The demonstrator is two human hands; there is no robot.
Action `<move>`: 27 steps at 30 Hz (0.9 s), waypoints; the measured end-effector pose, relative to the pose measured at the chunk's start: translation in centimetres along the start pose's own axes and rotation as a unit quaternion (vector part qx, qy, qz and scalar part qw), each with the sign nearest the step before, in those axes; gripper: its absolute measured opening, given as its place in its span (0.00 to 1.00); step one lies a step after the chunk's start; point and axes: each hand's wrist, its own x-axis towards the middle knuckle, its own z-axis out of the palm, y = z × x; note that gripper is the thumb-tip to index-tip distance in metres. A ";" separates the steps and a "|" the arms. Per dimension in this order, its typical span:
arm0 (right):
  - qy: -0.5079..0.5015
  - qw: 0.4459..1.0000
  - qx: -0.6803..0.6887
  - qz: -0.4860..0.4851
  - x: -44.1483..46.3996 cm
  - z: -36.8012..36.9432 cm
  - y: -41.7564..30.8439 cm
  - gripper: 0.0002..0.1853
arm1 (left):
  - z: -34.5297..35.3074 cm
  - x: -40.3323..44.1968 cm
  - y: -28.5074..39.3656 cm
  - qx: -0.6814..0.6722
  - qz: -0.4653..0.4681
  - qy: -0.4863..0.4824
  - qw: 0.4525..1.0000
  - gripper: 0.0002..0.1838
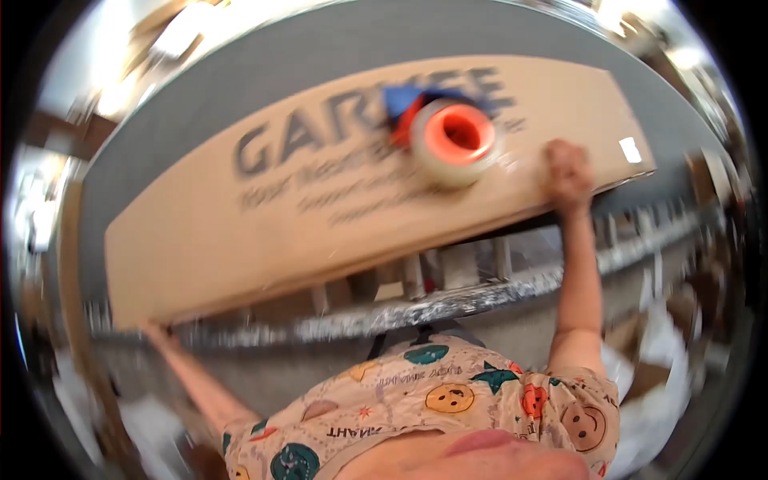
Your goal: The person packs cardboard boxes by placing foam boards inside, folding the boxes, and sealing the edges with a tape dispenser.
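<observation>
A long brown cardboard box point(200, 248) with large dark print lies slantwise in front of me. My left hand point(155, 331) touches its near left corner, the fingers mostly hidden at the edge. Near the right end, close to the front edge, my right hand point(570, 172) rests against the box top, curled like a fist and blurred. Whether anything is inside that fist cannot be seen. A tape dispenser point(404, 104) in blue and red, smeared by motion, sits on the box left of my right hand. Its clear tape roll point(458, 144) has an orange core.
Under the box is a grey work surface point(264, 76) with a curved look. Its front frame point(384, 318) is wrapped in shiny film, with slats behind it. White plastic bags point(660, 376) and cardboard are at the lower right. A brown upright post point(70, 264) stands at the left.
</observation>
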 end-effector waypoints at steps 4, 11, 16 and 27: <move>-0.076 0.989 -0.118 -0.040 11.6 9.3 10.6 0.16 | 2.5 -29.0 9.3 0.047 -0.077 0.157 0.983 0.34; -0.261 0.946 0.016 -0.193 27.3 24.4 -2.5 0.27 | 0.0 -44.7 15.5 0.190 -0.282 -0.244 0.908 0.26; -0.399 0.917 0.021 -0.010 25.0 23.2 -12.3 0.17 | -0.1 -37.2 17.5 0.281 -0.032 -0.343 0.896 0.11; -0.277 0.931 0.129 -0.199 -12.2 8.7 -50.9 0.34 | 9.2 -15.8 -8.2 -0.117 0.223 -0.076 0.965 0.22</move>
